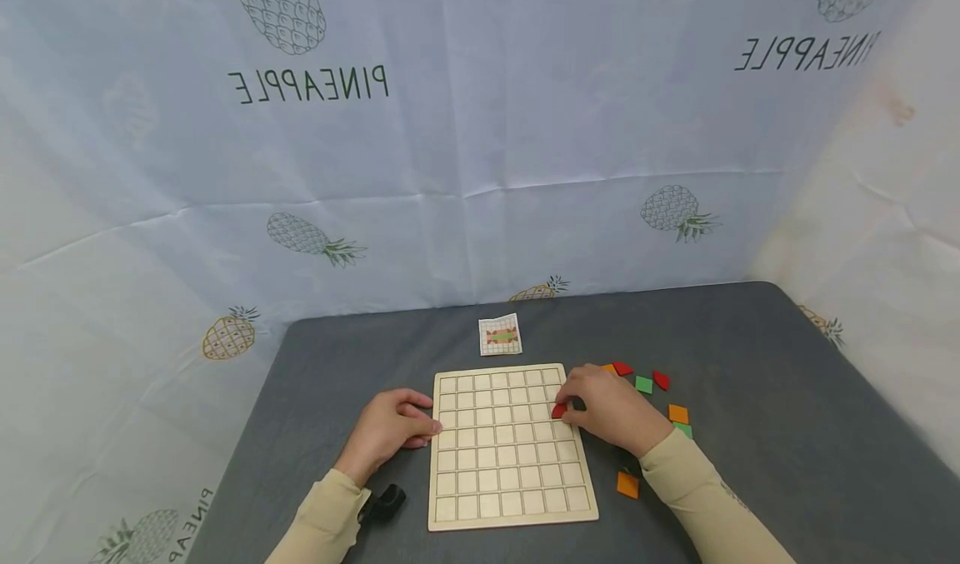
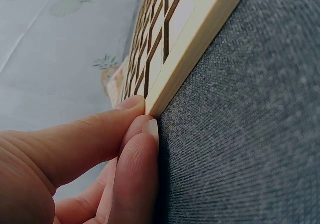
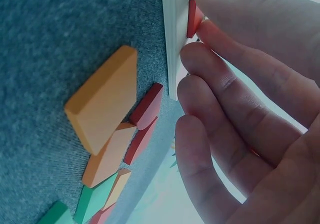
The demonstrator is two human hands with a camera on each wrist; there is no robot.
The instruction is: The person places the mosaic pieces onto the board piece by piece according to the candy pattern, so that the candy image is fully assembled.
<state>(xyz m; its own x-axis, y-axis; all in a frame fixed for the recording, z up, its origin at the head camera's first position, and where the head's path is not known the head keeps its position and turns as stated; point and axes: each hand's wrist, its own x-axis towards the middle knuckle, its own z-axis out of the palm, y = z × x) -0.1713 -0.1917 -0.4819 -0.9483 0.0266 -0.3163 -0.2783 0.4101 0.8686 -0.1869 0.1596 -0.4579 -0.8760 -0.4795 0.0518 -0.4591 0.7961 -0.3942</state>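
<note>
A pale wooden grid board (image 1: pixel 487 456) lies flat on the dark grey table. My left hand (image 1: pixel 390 426) is at its left side, where thumb and forefinger pinch the rim, as the left wrist view shows close up. At the right side of the board, my right hand (image 1: pixel 609 406) holds a small red tile (image 1: pixel 558 411) between thumb and forefinger, low over the squares near the edge. The right wrist view has this red tile (image 3: pixel 194 22) against the board's surface, partly hidden by the fingers. Its other fingers are loosely bent.
Right of the board lie loose tiles: an orange one (image 1: pixel 627 485) near the front, another orange one (image 1: pixel 678 414), a green one (image 1: pixel 643 385) and a red one (image 1: pixel 661 380). A printed pattern card (image 1: pixel 500 335) lies behind the board. Pineapple-print cloth (image 1: pixel 480 131) hangs behind the table.
</note>
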